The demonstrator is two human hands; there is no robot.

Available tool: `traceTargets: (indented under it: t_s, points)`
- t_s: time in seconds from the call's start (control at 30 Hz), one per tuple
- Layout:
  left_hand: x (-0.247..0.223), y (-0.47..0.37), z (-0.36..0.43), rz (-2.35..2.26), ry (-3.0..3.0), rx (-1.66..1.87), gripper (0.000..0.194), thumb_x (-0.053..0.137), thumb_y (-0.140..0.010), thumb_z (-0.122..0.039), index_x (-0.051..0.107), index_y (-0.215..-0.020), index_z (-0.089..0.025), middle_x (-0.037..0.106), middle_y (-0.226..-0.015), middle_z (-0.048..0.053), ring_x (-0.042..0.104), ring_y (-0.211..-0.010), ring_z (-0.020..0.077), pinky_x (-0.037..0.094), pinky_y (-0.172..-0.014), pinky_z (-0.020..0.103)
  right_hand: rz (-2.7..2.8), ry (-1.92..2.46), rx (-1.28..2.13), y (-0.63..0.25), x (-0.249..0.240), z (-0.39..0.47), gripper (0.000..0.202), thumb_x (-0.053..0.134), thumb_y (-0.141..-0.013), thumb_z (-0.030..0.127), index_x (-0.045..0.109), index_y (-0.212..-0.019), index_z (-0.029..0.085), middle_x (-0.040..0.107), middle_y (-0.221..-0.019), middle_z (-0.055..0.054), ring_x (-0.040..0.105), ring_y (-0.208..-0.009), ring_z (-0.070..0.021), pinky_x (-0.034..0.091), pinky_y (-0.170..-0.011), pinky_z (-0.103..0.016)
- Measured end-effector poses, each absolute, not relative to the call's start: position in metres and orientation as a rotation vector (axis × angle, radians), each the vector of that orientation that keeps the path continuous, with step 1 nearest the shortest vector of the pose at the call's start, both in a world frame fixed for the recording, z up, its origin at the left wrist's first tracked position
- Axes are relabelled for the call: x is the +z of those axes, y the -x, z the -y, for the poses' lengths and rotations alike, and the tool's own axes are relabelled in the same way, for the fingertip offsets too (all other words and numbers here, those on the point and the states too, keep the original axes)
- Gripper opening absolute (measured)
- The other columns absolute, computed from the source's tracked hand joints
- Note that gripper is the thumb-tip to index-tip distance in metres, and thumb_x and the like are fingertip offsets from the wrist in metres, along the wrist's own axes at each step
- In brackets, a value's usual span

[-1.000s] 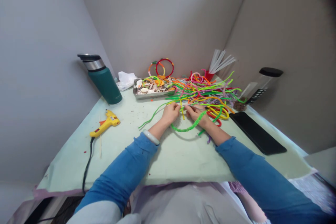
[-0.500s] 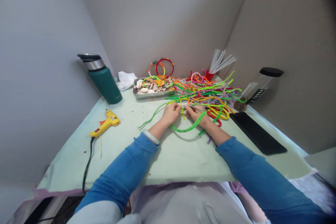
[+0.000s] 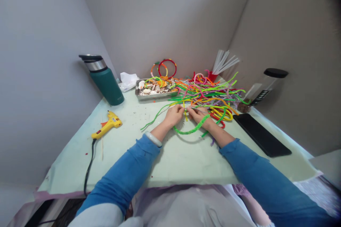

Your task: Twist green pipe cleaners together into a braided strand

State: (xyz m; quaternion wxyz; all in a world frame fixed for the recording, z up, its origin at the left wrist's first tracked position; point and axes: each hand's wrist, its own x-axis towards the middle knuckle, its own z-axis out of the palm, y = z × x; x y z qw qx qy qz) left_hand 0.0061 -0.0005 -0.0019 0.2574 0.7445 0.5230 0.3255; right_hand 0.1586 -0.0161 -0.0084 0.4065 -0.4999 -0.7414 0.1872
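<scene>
Near the middle of the table, my left hand (image 3: 174, 115) is closed in a pinch on a green fuzzy ring (image 3: 190, 131), whose lower part hangs toward me. My right hand (image 3: 198, 116) pinches close by, at the ring's upper side, with a thin pale strip lying along its fingers. A short yellow pipe cleaner (image 3: 187, 117) shows between the two hands. Fingertips hide the exact spot where these pieces meet. Just beyond the hands spreads a pile of coloured pipe cleaners (image 3: 205, 90).
A yellow glue gun (image 3: 108, 126) with a black cord lies left, near a green bottle (image 3: 108, 87). Behind are a tray of shells (image 3: 156, 96), two decorated rings (image 3: 167, 68) and a red cup of white sticks (image 3: 212, 76). Right: a black phone-like slab (image 3: 262, 135) and a clear bottle (image 3: 262, 88).
</scene>
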Motion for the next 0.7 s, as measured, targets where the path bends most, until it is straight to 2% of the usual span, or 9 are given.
traceTargets:
  t_s: [0.7]
  points:
    - [0.0001, -0.0061, 0.0028, -1.413, -2.092, 0.838, 0.027, 0.038, -0.083, -0.032, 0.057, -0.073, -0.016, 0.060, -0.065, 0.002, 0.050, -0.061, 0.0121, 0.033, -0.056, 0.022, 1.917, 1.281, 0.444, -0.1586, -0.0072, 0.0168, 0.040, 0.038, -0.083, 0.038, 0.049, -0.051, 0.017, 0.053, -0.053, 0.000, 0.051, -0.055, -0.0124, 0.037, -0.056, -0.024]
